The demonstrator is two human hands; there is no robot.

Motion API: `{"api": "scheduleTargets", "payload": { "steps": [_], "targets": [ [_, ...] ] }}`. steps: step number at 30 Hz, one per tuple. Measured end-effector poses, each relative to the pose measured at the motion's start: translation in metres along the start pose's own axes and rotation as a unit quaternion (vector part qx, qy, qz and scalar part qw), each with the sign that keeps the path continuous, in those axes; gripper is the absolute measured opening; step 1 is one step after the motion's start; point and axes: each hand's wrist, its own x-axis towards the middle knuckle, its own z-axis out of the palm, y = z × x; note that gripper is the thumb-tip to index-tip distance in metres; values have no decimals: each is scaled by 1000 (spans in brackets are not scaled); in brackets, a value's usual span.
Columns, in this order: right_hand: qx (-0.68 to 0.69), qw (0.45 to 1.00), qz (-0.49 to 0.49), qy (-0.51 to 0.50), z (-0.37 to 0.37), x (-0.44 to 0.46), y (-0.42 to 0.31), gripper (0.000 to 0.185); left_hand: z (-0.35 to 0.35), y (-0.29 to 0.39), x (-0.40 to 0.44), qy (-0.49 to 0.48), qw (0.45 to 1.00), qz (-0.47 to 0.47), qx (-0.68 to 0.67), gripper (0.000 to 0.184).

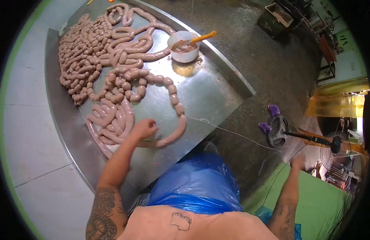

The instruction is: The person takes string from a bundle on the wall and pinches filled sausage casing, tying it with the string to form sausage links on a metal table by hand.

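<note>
A long chain of sausages (174, 99) curves across the metal table, with several short links tied off and a longer untied length (175, 134) below them. Over this untied part my left hand (145, 129) hovers or rests, fingers apart and partly curled; whether it touches the casing I cannot tell. A thin white string (233, 133) runs from the last tied joint, with a small loose loop near it, off the table to the right. Out at that side my right hand (298, 162) is closed at the string's far end, its fingers small and unclear.
Piled links (79, 60) and coiled untied sausage cover the left of the steel table (217, 94). A white bowl (185, 55) holds ground meat and an orange-handled utensil (204, 37). Beyond the edge are a dark bin (275, 20), purple slippers (274, 110) and a standing fan (335, 150).
</note>
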Motion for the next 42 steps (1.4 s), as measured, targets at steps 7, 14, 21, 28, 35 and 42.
{"api": "scheduleTargets", "payload": {
  "steps": [7, 14, 21, 28, 35, 42],
  "targets": [
    [519, 439, -59, -731, -105, -191, -405, 76, 120, 69, 24, 91, 996, -15, 19, 40],
    [944, 144, 246, -166, -86, -77, -347, 48, 99, 90, -13, -102, 817, -182, -537, 22],
    [863, 372, 76, 335, -325, -4, -116, 19, 195, 114, 17, -48, 784, -142, -603, 19],
    [368, 663, -635, -146, -305, -221, -383, 37, 192, 116, 13, 152, 897, 15, -415, 25],
    [654, 271, -141, -692, -206, -270, -480, 35, 124, 133, -25, 152, 908, 30, -390, 32],
    [551, 264, -328, -721, -249, -286, -524, 30, 64, 143, -51, 15, 835, -120, -537, 26]
  ]
}}
